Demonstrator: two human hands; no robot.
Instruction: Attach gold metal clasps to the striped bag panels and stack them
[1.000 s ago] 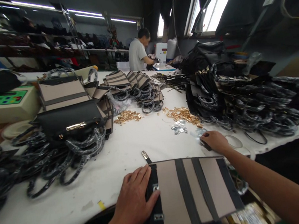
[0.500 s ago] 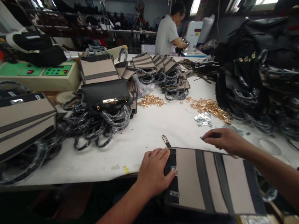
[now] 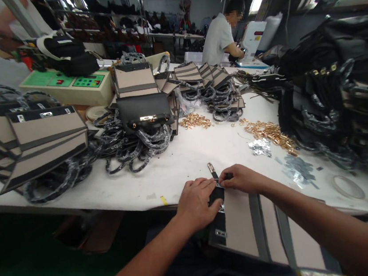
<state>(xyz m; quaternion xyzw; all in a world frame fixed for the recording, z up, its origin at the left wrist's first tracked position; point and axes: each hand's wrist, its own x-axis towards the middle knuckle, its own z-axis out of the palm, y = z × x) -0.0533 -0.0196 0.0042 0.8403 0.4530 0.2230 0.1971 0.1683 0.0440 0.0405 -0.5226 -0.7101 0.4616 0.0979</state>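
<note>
A beige panel with dark grey stripes (image 3: 240, 225) lies at the table's front edge, its black end strip bearing small silver metal plates (image 3: 220, 233). My left hand (image 3: 196, 201) rests on that black strip, fingers spread flat, thumb beside the middle plate. At the strip's far corner is my right hand (image 3: 239, 178), its fingers pinched close to my left fingertips. Whatever the pinch holds is too small to make out; something dark shows in the curled fingers. A strap with a metal tip (image 3: 211, 169) sticks out beyond the corner.
Gold hardware (image 3: 272, 135), silver pieces (image 3: 259, 147) and grey plates (image 3: 298, 169) lie to the right. Striped panels (image 3: 48, 127) and a black bag (image 3: 145, 111) stand left. Black bags (image 3: 321, 107) pile up right. A person (image 3: 219, 39) works at the back.
My right hand has moved left from above the panel to its black strip, beside my left hand. The view has shifted, showing more on the left.
</note>
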